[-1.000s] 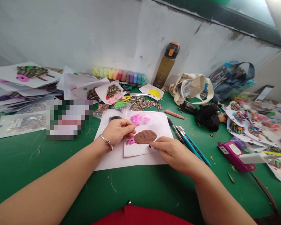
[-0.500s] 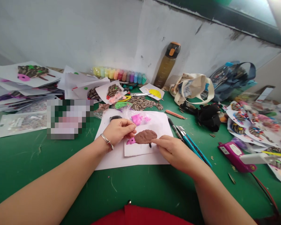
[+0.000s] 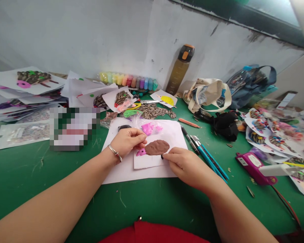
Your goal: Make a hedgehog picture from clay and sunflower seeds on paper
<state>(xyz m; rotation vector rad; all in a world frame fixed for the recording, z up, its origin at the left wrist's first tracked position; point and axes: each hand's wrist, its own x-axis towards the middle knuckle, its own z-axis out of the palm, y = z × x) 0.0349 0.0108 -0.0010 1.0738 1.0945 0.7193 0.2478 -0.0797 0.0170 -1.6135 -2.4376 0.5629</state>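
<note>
Many seeds [image 3: 154,111] beyond brown clay [image 3: 157,147]; cutter [image 3: 204,154] beside right grip [image 3: 186,164]; left grip [image 3: 129,140] by clay; cannot tell either's grasp.

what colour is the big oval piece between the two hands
The oval piece is brown, seen best in the head view.

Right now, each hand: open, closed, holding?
Left hand: pinched closed; whether it holds anything can't be told.
Right hand: half curled at the black bit; grip unclear.
</note>
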